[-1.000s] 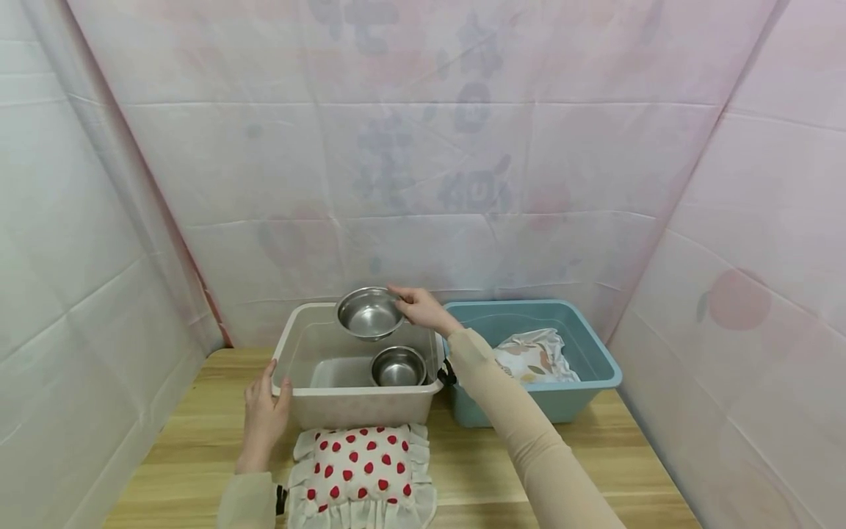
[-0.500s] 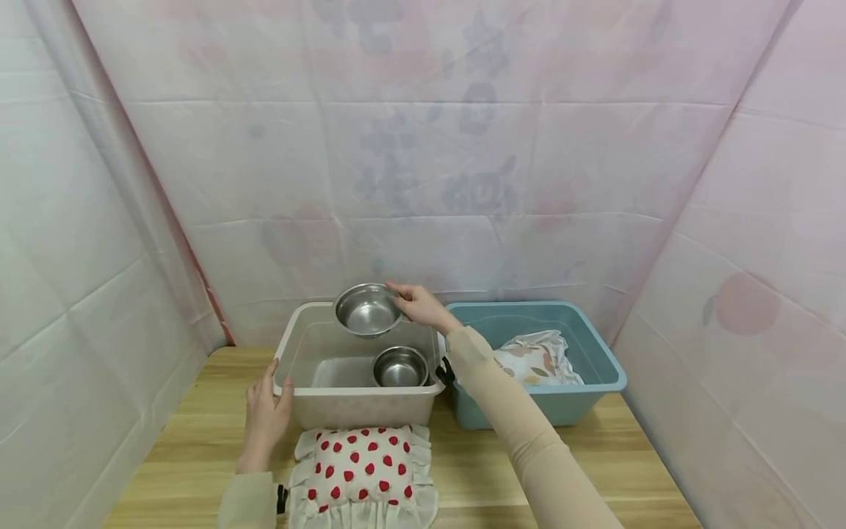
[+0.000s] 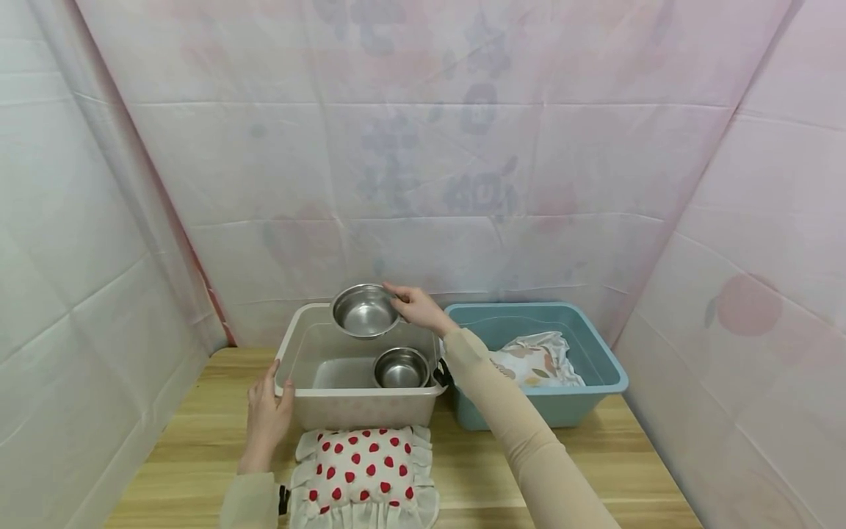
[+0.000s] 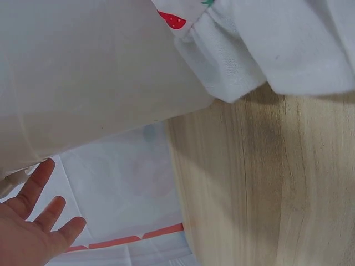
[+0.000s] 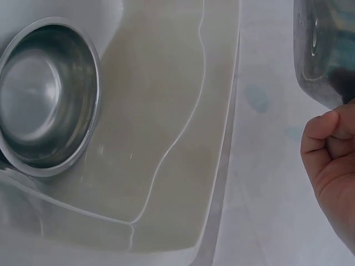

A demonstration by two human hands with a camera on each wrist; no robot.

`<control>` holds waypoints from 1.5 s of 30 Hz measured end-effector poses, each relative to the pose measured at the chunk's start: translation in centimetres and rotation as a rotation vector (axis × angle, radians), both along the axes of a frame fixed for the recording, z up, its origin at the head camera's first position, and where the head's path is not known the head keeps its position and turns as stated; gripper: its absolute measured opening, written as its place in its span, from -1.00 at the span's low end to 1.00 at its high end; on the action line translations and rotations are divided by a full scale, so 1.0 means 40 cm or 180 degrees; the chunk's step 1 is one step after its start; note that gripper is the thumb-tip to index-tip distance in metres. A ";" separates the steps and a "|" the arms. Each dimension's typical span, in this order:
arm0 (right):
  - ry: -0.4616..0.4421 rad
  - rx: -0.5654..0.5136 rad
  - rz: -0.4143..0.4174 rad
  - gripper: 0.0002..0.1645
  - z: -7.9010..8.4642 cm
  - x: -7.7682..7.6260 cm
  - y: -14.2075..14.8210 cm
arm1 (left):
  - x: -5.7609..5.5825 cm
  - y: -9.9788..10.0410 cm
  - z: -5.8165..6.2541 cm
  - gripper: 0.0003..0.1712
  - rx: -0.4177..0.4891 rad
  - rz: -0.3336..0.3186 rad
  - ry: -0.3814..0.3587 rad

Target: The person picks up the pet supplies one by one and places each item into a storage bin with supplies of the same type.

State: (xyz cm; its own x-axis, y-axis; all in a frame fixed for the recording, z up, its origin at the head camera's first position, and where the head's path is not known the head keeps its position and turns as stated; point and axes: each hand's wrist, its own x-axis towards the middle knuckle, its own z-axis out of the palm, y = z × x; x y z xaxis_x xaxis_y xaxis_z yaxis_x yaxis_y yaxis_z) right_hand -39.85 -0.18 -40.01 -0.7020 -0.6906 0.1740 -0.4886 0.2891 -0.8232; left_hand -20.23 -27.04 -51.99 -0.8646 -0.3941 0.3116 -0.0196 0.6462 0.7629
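Just below mid-frame, the right hand (image 3: pixel 421 307) pinches a steel bowl (image 3: pixel 365 314) aloft at the rear of the beige bin (image 3: pixel 363 394); the left hand (image 3: pixel 266 415), uncurled, touches the bin. Judged step: bowl handling; next move calls for steady pinching.

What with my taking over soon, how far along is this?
Seemingly done: one bowl sits in the beige bin, the cloth in the blue bin. In hand: the right hand holds the other bowl raised. Remaining: probably setting it down, perhaps also the pillow, outside both bins.
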 end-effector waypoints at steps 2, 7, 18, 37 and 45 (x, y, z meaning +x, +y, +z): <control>-0.0006 -0.0001 0.0007 -0.41 0.001 0.000 -0.003 | -0.001 0.000 0.000 -0.37 0.0009 -0.0005 0.0000; -0.0009 0.0005 0.0046 -0.41 0.006 0.002 -0.010 | -0.004 0.002 0.000 -0.37 0.0024 -0.0021 -0.0011; 0.0031 -0.0041 0.0099 -0.41 -0.003 -0.004 -0.020 | -0.002 0.007 -0.008 -0.37 0.0027 -0.0002 0.0006; 0.0015 -0.0149 0.0103 -0.41 -0.010 -0.011 -0.031 | -0.004 0.010 -0.005 -0.37 0.0055 0.0021 -0.0037; -0.0020 -0.0176 0.0101 -0.41 -0.025 -0.016 -0.033 | -0.001 0.006 -0.009 -0.37 0.0073 0.0026 -0.0068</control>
State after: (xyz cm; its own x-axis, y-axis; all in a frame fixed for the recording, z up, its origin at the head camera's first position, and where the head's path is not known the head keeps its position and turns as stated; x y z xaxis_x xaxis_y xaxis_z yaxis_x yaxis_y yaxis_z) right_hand -40.47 -1.52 -41.01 -0.6812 -0.7019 0.2082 -0.4916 0.2276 -0.8406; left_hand -20.28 -26.80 -52.33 -0.8678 -0.4079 0.2839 -0.0413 0.6284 0.7768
